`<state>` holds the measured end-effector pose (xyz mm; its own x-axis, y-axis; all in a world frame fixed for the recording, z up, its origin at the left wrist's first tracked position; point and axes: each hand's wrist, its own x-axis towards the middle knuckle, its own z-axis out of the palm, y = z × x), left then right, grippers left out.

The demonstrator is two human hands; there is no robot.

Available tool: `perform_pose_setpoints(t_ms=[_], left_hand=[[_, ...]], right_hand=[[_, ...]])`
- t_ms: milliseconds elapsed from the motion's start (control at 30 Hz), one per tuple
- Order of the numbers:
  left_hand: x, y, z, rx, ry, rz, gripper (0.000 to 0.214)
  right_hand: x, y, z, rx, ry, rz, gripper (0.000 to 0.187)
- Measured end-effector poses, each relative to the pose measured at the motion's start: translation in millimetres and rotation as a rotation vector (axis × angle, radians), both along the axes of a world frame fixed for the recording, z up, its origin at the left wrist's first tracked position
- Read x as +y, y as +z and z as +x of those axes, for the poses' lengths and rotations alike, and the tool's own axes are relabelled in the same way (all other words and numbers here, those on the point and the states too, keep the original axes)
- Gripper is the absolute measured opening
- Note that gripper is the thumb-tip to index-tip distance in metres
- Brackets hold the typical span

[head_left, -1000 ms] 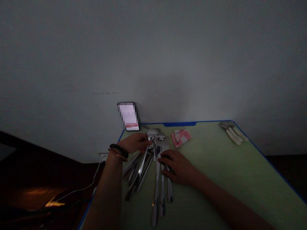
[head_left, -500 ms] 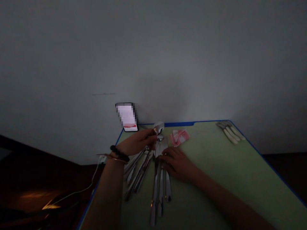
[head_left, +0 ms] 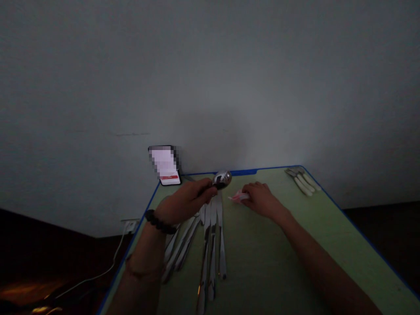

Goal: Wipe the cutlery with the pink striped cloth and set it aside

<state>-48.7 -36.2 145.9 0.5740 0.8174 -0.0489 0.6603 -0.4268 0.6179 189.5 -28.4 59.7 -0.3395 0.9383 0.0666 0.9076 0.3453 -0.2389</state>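
My left hand [head_left: 188,197] is closed around a shiny spoon [head_left: 222,178], whose bowl sticks out past the fingertips to the right; its handle is hidden in the hand. My right hand [head_left: 260,199] pinches a red-and-white checked cloth [head_left: 239,197] at the back of the table. Between the forearms lie several long table knives [head_left: 213,245], handles toward me. Further left, partly beneath my left hand and wrist, is a fanned group of metal cutlery [head_left: 183,247]; its upper ends are mostly covered.
A lit phone [head_left: 165,165] leans on the wall at the table's back left corner. White-handled cutlery [head_left: 303,181] lies at the back right. The pale green table [head_left: 269,267] has a blue edge against the wall. A white cable [head_left: 113,264] hangs at the left.
My right hand has left the knives, moved back and right, and taken hold of the cloth. In my left hand, the spoon has turned. The view has shifted slightly.
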Motion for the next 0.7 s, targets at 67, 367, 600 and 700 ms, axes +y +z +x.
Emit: perform_pose_setpoints(t_ms=[67, 367, 600, 700], left_hand=[[-4, 4.2, 3, 0.004, -0.016, 0.002, 0.030], [-14, 14.3, 7, -0.052, 0.146, -0.002, 0.045], [-11, 7.2, 9, 0.017, 0.185, -0.057, 0.045], [-15, 8.6, 18, 0.038, 0.130, 0.001, 0.036]], right_hand=[[5, 22.5, 7, 0.062, -0.020, 0.054, 0.022], [1, 79.1, 35, 0.465, -0.008, 0.092, 0.018], [-22, 102.4, 40, 0.452, -0.035, 0.002, 0.027], [-32, 113.4, 37, 0.531, 0.011, -0.040, 0.039]])
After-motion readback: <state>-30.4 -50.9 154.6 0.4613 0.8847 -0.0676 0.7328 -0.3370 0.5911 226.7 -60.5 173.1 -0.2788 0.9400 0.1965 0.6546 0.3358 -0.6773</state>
